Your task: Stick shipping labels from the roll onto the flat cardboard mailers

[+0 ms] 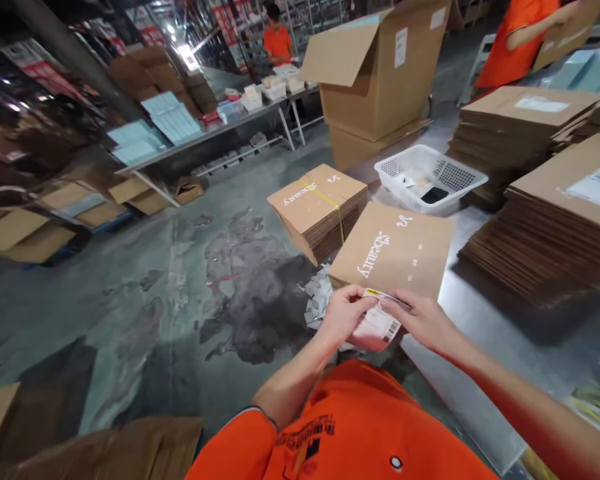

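Both hands meet at a small pinkish-white labelled packet [377, 328] with a barcode, held close in front of the orange shirt. My left hand [347, 312] pinches its upper left edge between thumb and fingers. On the upper right edge, my right hand [423, 319] grips the same packet, thumb on top. Just beyond the hands lies a flat brown carton [405, 250] with white "beauty" lettering. Behind it to the left stands a bundle of flat cartons [320, 197] tied with a yellow strap.
A white basket [430, 175] with a dark item inside sits on the metal table [495, 347]. Tall stacks of flat cardboard [555, 220] fill the right side. A large open box [375, 80] stands behind. Two people in orange are farther back.
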Demonstrator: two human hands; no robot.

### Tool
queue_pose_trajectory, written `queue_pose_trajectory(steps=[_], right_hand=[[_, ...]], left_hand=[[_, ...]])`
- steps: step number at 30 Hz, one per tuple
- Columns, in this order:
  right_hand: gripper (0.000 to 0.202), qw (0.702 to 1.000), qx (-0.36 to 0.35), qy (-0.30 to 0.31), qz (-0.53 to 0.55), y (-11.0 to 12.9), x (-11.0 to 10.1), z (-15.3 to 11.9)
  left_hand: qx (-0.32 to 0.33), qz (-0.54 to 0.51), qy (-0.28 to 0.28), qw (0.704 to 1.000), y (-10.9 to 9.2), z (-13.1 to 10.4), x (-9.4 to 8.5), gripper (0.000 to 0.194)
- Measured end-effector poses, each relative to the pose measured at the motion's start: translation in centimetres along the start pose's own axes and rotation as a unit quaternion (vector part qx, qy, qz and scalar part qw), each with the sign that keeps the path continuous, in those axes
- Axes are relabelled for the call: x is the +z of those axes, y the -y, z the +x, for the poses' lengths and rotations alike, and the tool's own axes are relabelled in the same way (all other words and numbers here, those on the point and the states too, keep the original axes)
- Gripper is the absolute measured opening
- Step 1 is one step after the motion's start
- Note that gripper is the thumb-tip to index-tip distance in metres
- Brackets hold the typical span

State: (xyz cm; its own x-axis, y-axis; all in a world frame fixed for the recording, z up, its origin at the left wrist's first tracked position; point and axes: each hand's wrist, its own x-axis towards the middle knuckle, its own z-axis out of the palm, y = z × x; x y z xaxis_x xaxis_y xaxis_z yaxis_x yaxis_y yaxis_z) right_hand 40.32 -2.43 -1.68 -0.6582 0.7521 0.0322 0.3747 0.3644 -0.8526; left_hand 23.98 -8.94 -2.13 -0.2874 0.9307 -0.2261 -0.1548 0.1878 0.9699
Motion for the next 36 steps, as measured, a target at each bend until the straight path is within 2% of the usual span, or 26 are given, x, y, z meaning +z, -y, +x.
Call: queue_pose_trajectory(steps=[4, 7, 9, 11, 13, 15, 17, 19, 21, 23, 25, 26, 27, 29, 30, 31, 32, 34, 36], right_hand=[[0.031, 0.999, -0.023, -0.021, -0.023, -0.8, -0.6, 2.4], [0.03, 0.989, -0.037, -0.108, -0.098, -3.1, -2.0, 6.7], [0.026, 0.972, -0.043, -0.154, -0.174, -4.7, -3.2, 9.8], [0.026, 0.96, -0.038, -0.153, -0.233, -5.9, -4.3, 12.1], [0.04, 0.955, -0.021, -0.142, -0.259, -6.4, -5.1, 13.5], [0.049, 0.947, -0.014, -0.149, -0.284, -6.5, -5.2, 14.1], [0.048, 0.943, -0.025, -0.146, -0.298, -6.3, -4.1, 14.4], [0.048, 0.942, -0.052, -0.126, -0.306, -5.8, -1.5, 13.9], [0.054, 0.939, -0.094, -0.095, -0.318, -5.2, 1.8, 12.4], [0.061, 0.931, -0.161, -0.037, -0.326, -4.8, 4.5, 10.0], [0.059, 0.927, -0.203, 0.0, -0.314, -5.3, 5.1, 7.2], [0.056, 0.933, -0.188, -0.026, -0.306, -5.9, 4.4, 5.8], [0.054, 0.94, -0.142, -0.088, -0.299, -6.7, 3.3, 4.6], [0.052, 0.934, 0.026, -0.241, -0.26, -8.8, 0.2, 2.4], [0.051, 0.925, 0.11, -0.285, -0.224, -9.7, -1.3, 1.5], [0.05, 0.922, 0.169, -0.298, -0.18, -10.5, -2.6, 0.6], [0.047, 0.925, 0.204, -0.292, -0.129, -11.1, -3.6, -0.3], [0.044, 0.933, 0.218, -0.285, -0.012, -11.6, -4.8, -1.8], [0.046, 0.915, 0.187, -0.344, 0.1, -11.4, -6.1, -3.1]], left_hand=[[-0.006, 0.044, -0.019, 0.999, 2.1, 2.1, -0.5, 0.036], [-0.057, 0.048, -0.005, 0.997, 4.5, 2.8, -2.1, 0.035], [-0.102, 0.044, 0.015, 0.994, 6.0, 2.2, -3.4, 0.035], [-0.145, 0.053, 0.032, 0.988, 7.5, 0.6, -4.9, 0.038], [-0.178, 0.063, 0.053, 0.981, 8.6, -1.2, -6.6, 0.04], [-0.173, 0.057, 0.049, 0.982, 8.8, -2.4, -8.0, 0.042], [-0.117, 0.035, -0.014, 0.992, 8.2, -2.0, -9.1, 0.043], [-0.045, 0.023, -0.097, 0.994, 6.9, -0.1, -9.6, 0.044], [-0.01, 0.024, -0.132, 0.991, 5.6, 2.4, -9.6, 0.044], [-0.022, 0.031, -0.125, 0.991, 4.6, 4.3, -9.2, 0.045], [-0.037, 0.05, -0.105, 0.992, 4.0, 4.7, -8.6, 0.044], [-0.028, 0.07, -0.098, 0.992, 3.8, 4.3, -8.3, 0.04], [-0.008, 0.095, -0.093, 0.991, 3.7, 3.7, -8.0, 0.036], [0.039, 0.145, -0.081, 0.985, 3.4, 2.1, -7.1, 0.026], [0.053, 0.162, -0.071, 0.983, 3.2, 1.1, -6.6, 0.024], [0.059, 0.17, -0.057, 0.982, 3.0, 0.3, -6.0, 0.022], [0.058, 0.169, -0.041, 0.983, 2.8, -0.5, -5.3, 0.021], [0.049, 0.15, -0.007, 0.987, 2.3, -1.8, -3.9, 0.026], [0.027, 0.115, 0.011, 0.993, 1.7, -2.4, -2.7, 0.034]])
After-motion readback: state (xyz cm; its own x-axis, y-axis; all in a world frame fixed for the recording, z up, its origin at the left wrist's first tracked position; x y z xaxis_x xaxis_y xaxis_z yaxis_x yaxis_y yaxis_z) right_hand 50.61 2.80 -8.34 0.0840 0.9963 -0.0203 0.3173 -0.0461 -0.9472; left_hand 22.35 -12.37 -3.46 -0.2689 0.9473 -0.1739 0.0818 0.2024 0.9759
